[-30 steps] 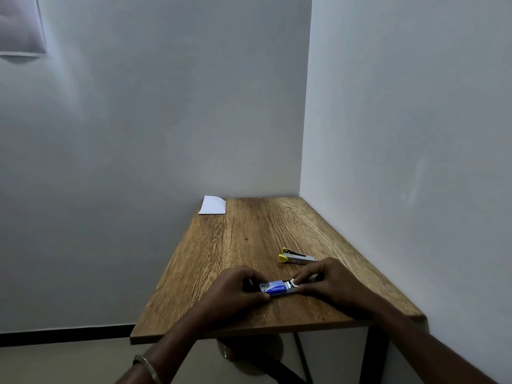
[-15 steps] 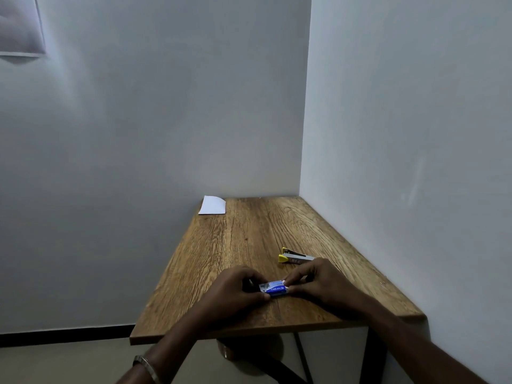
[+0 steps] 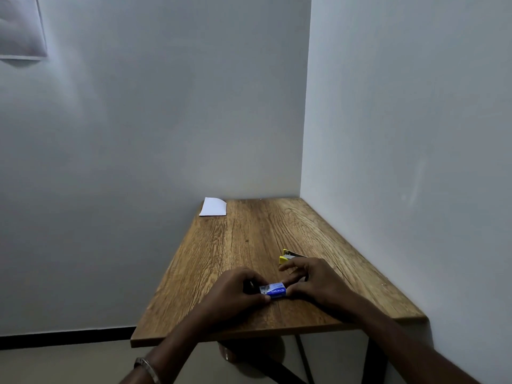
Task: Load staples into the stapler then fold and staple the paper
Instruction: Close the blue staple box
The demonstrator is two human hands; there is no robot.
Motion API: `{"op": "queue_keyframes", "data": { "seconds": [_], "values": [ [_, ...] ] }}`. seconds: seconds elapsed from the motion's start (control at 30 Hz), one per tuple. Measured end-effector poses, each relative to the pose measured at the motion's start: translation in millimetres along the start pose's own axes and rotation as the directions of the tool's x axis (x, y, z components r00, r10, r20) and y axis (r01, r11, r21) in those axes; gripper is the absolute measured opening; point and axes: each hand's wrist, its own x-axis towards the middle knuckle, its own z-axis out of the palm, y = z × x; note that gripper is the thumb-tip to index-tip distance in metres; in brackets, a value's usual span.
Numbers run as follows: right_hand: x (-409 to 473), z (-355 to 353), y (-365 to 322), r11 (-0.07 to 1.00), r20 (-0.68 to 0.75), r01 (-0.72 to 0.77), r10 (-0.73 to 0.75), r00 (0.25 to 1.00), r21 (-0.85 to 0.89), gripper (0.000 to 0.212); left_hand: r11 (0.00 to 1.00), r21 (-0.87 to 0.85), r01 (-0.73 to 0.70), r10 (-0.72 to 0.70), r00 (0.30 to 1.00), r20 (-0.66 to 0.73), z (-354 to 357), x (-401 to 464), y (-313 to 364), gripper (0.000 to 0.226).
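Observation:
A small blue and white staple box lies on the wooden table near its front edge. My left hand grips the box's left end with thumb and fingers. My right hand touches the box's right end with thumb and a fingertip, its other fingers lifted and spread. A yellow and grey stapler lies just behind my right hand, partly hidden by the fingers. A white sheet of paper rests at the table's far left corner.
The table stands in a corner, with one wall along its right side and another at the back. Black metal legs show below the front edge. A silver bracelet is on my left wrist.
The box's inner tray, pulled out to the right a second ago, has slid back into the sleeve. My right hand's fingers have lifted and spread.

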Motion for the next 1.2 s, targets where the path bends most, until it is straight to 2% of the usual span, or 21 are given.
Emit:
{"op": "queue_keyframes", "data": {
  "seconds": [0.17,0.27,0.37,0.4,0.47,0.53,0.57,0.67,0.73,0.87,1.1,1.2],
  "values": [
    [-4,2,-2,0.993,-0.021,0.047,-0.05,0.999,-0.107,0.046,1.0,-0.013,0.009,-0.009,1.0,0.003,0,0,0,0.029],
    [-5,1,-4,0.986,0.021,0.061,-0.058,0.998,-0.155,0.045,1.0,-0.015,0.01,-0.01,1.0,0.0,1,1,0,0.029],
    [-6,-4,-5,0.986,0.066,0.067,-0.058,0.996,-0.151,0.054,1.0,-0.017,0.01,-0.01,1.0,0.005,0,0,0,0.034],
    [-5,-7,-6,0.989,0.038,0.064,-0.059,0.998,-0.134,0.053,1.0,-0.02,0.008,-0.007,1.0,0.005,0,0,0,0.038],
    [-2,-13,-2,0.991,-0.12,0.039,-0.055,0.991,-0.128,0.043,1.0,-0.027,0.012,-0.012,1.0,0.002,0,-1,0,0.047],
    [7,-20,4,0.986,-0.285,-0.027,-0.021,0.958,-0.166,0.035,0.999,-0.03,0.023,-0.023,1.0,0.007,0,-1,0,0.054],
    [13,-24,7,0.98,-0.32,-0.071,0.008,0.947,-0.185,0.035,0.999,-0.028,0.027,-0.026,1.0,0.01,0,-1,0,0.056],
    [29,-30,20,0.934,-0.23,-0.205,0.14,0.963,-0.292,0.049,0.999,-0.025,0.033,-0.032,0.999,0.015,0,-1,0,0.056],
    [37,-28,26,0.926,-0.151,-0.219,0.18,0.972,-0.307,0.049,0.999,-0.02,0.028,-0.027,0.999,0.02,-1,0,1,0.054],
    [47,-17,29,0.942,-0.121,-0.165,0.135,0.983,-0.293,0.032,0.999,-0.025,0.021,-0.021,1.0,0.023,-1,-1,2,0.046],
    [60,0,22,0.951,-0.086,-0.118,0.098,0.992,-0.285,0.036,1.0,-0.015,0.018,-0.018,1.0,0.009,0,-1,1,0.041],
    [55,-1,20,0.958,-0.106,-0.117,0.092,0.99,-0.261,0.044,1.0,-0.007,0.014,-0.014,1.0,0.005,2,-1,1,0.04]
  ]
}}
